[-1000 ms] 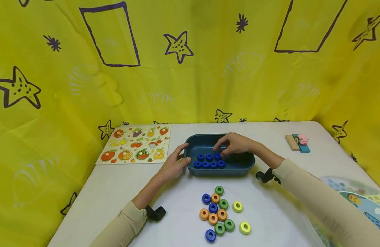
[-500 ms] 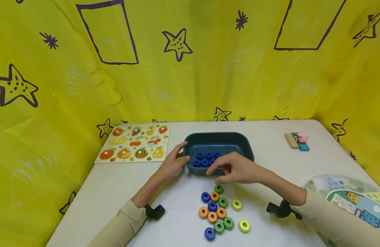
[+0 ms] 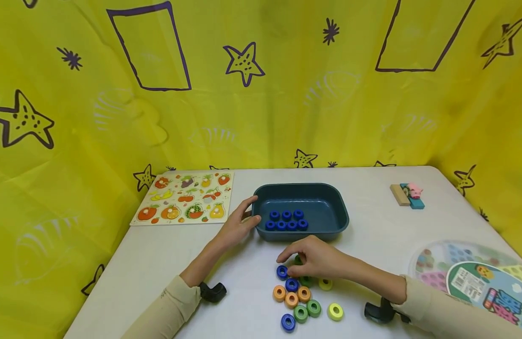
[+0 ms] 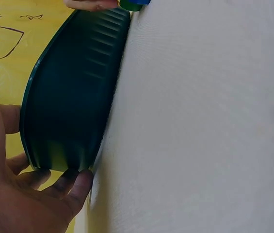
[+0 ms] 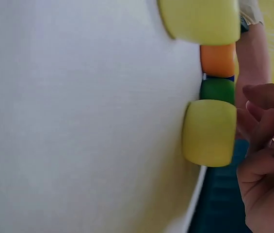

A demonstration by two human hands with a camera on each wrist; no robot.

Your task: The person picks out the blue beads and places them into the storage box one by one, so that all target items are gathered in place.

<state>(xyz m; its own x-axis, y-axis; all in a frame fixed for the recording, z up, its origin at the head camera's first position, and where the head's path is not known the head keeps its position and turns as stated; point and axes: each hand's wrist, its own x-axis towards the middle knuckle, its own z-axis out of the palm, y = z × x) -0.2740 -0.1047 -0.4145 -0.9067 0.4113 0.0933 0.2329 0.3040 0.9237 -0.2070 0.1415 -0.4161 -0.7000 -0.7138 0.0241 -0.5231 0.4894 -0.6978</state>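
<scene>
A dark teal plastic tray (image 3: 324,214) stands on the white table, with several blue beads (image 3: 286,220) in two rows at its left. My left hand (image 3: 237,227) grips the tray's left end, thumb near the front corner and fingers against the end wall; the left wrist view shows this hand (image 4: 35,194) close up. In front of the tray, my right hand (image 3: 318,258) hovers over loose beads with thumb and index finger apart. A loose blue bead (image 3: 282,277) lies between those fingertips, and they hold nothing. The right hand partly hides green and yellow beads.
Orange beads (image 3: 280,298), green beads (image 3: 301,319), yellow beads and more blue ones lie in front. A fruit puzzle board (image 3: 193,193) is at the back left. Blocks with a pink pig (image 3: 415,190) sit back right, and a clear printed package (image 3: 468,278) lies right.
My right hand has left the tray and moved toward me, over the loose beads. The left hand stays on the tray. An orange bead is now hidden by the right hand.
</scene>
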